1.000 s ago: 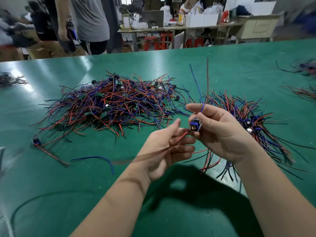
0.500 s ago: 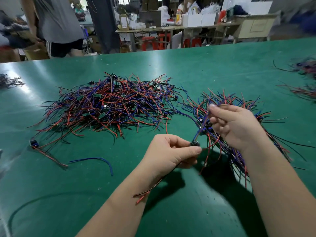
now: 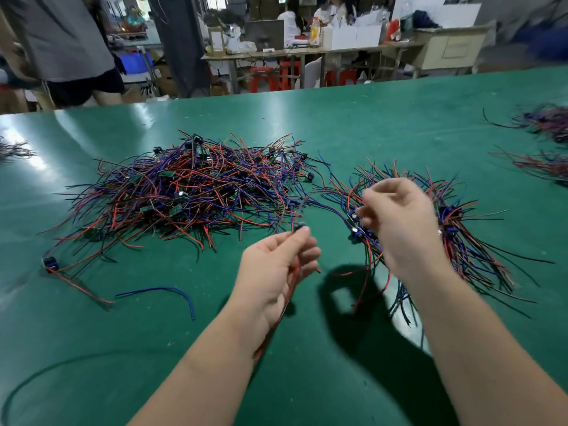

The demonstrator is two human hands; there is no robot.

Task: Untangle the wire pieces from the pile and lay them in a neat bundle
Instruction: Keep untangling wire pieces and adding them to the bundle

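A big tangled pile (image 3: pixel 190 192) of red, blue and black wire pieces with small connectors lies on the green table (image 3: pixel 368 124), left of centre. A sorted bundle (image 3: pixel 470 244) lies to the right, its connectors grouped together. My left hand (image 3: pixel 273 269) pinches the small black connector of one wire piece (image 3: pixel 298 227) at its fingertips, and the red wire trails down past my wrist. My right hand (image 3: pixel 399 222), blurred, hovers over the bundle's left side with curled fingers and pinches the blue wire that runs over from that piece.
One loose blue wire (image 3: pixel 159 292) and a single piece with a connector (image 3: pixel 50 262) lie at the near left. A thin black cable (image 3: pixel 46 370) curves at the bottom left. More wire heaps (image 3: pixel 544 164) sit at the far right. A person (image 3: pixel 70 50) stands behind the table.
My hands have drawn apart and moved up the table. The left hand has carried the connector toward the pile. The right hand has shifted right over the bundle.
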